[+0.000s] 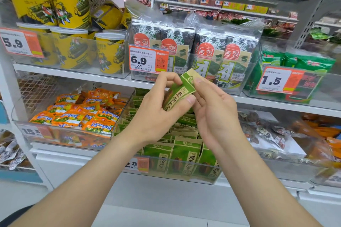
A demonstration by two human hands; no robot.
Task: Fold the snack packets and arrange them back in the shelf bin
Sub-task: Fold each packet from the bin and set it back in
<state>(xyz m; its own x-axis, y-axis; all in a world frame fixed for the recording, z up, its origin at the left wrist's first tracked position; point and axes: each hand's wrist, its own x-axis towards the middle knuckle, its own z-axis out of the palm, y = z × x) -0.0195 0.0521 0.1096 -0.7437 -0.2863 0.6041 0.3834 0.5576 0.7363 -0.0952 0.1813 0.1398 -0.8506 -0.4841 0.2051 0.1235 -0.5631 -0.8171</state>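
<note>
A small green and tan snack packet is held up in front of the shelves, its top end bent over. My left hand grips its lower part between thumb and curled fingers. My right hand pinches the folded top end with thumb and forefinger. Below both hands sits a clear shelf bin holding several matching green packets, some upright at the front, others lying flatter behind.
An adjacent clear bin of orange packets is on the left, and a bin of dark wrapped snacks on the right. The shelf above carries seaweed packs, yellow cups and price tags.
</note>
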